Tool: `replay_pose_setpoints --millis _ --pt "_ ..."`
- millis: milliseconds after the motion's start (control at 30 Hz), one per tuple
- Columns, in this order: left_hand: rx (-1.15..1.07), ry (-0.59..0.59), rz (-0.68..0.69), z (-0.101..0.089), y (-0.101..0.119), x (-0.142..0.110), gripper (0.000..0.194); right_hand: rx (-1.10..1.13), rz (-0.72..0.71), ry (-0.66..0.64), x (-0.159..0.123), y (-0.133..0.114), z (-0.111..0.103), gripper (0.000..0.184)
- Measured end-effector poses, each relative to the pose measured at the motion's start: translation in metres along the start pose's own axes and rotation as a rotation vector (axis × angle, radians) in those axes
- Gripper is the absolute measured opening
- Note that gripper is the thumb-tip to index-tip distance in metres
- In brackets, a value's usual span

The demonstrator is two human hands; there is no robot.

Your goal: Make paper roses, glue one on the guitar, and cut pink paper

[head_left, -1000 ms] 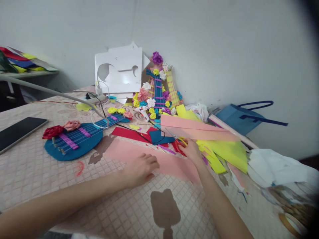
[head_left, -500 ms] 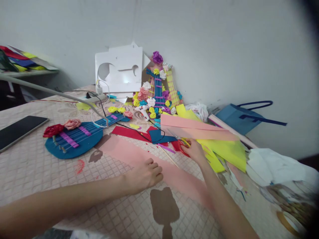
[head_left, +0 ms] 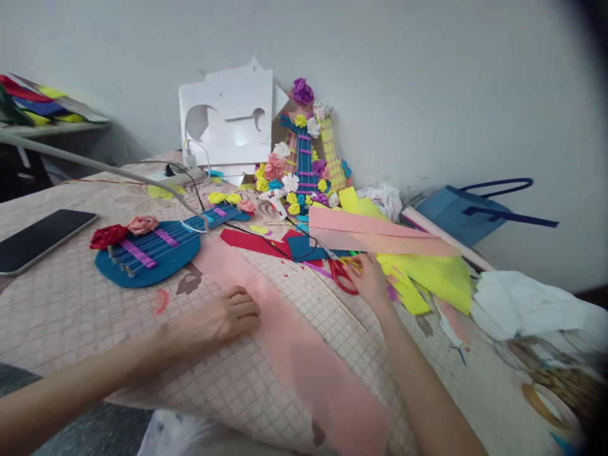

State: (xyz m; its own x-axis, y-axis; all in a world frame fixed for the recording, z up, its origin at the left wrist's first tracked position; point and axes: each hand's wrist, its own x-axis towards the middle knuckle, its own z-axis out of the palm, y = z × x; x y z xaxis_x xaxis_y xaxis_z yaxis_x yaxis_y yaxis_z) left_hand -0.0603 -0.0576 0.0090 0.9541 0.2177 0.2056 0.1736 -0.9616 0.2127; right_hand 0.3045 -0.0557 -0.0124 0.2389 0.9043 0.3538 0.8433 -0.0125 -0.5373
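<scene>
A long pink strip (head_left: 304, 342) of paper or felt runs slantwise across the tablecloth. My left hand (head_left: 235, 313) is closed at its left edge, fingers curled over the border; the fingertips are partly hidden. Scissors (head_left: 342, 277) with red and yellow handles are in my right hand (head_left: 368, 278), which closes round the yellow part. Their blades point away toward blue and red scraps. Just beyond lies a stack of pink sheets (head_left: 375, 233) on yellow sheets (head_left: 437, 285). Near the right hand a thin wooden stick (head_left: 337, 297) rests on the cloth.
A blue guitar-shaped craft (head_left: 156, 253) with flowers lies left, beside a black phone (head_left: 45, 240). At the back are a glue gun (head_left: 274, 206), flower-covered crafts (head_left: 304, 158) and white boards (head_left: 228, 126). A blue bag (head_left: 463, 212) and tape roll (head_left: 548, 405) sit right.
My left hand has moved left, and the strip's near end has swung left and toward me. My right hand stays at the scissors, whose red handle shows more now. The view has shifted slightly.
</scene>
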Motion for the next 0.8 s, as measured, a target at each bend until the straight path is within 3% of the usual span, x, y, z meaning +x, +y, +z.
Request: replay_pose_setpoints --millis 133,267,433,533,667,800 --pt "-0.208 0.081 -0.111 -0.004 0.0 0.007 0.019 0.198 0.001 -0.097 -0.008 -0.012 -0.002 0.02" --pt "-0.257 0.193 -0.256 -0.003 -0.003 0.03 0.017 0.346 0.001 -0.184 -0.016 -0.023 0.004 0.027" --pt "-0.206 0.112 -0.385 -0.001 -0.017 0.051 0.017 0.447 0.01 -0.233 -0.021 -0.03 0.008 0.023" --pt "-0.126 0.069 -0.494 -0.004 -0.032 0.044 0.02 0.463 -0.032 -0.363 -0.03 -0.041 0.007 0.016" --pt "-0.002 0.078 -0.747 -0.01 -0.047 0.019 0.025 0.363 -0.184 -0.619 -0.052 -0.065 0.009 0.008" --pt "0.018 0.115 -0.914 -0.008 -0.051 -0.009 0.025 0.054 -0.236 -0.532 -0.071 -0.085 0.02 0.015"
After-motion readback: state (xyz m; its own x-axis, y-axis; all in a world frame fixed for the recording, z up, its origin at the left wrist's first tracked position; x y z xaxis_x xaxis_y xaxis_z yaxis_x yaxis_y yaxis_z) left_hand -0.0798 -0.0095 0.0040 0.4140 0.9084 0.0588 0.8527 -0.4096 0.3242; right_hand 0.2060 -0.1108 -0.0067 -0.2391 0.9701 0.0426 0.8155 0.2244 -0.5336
